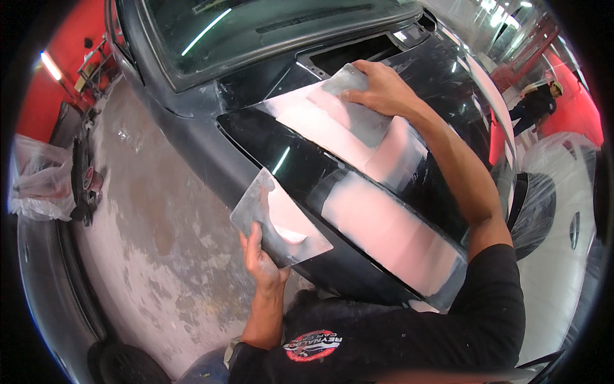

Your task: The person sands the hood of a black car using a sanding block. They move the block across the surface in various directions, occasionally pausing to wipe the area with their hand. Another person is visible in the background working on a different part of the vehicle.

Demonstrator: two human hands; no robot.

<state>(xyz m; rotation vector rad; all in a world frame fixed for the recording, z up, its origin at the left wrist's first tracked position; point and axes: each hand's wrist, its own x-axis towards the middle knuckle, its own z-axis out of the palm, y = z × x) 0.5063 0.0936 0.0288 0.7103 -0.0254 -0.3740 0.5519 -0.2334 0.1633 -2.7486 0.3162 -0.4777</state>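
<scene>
While the left hand (259, 264) holds low, the right hand (384, 88) holds high

Left: part-curled, thumb on the face of a thin, grey, four-sided plate (251, 208); fingers mostly hidden behind. Pale-pink, smooth paste (284, 214) lies on this plate, held over the near edge of a glossy black car panel (307, 166).

Right: thumb and fingers pinch the upper end of a second thin grey plate (373, 125), at a pale-pink coated strip (320, 123) on the panel; exact contact cannot be told. Nearer the body, a broad pale-pink patch (390, 224).
</scene>
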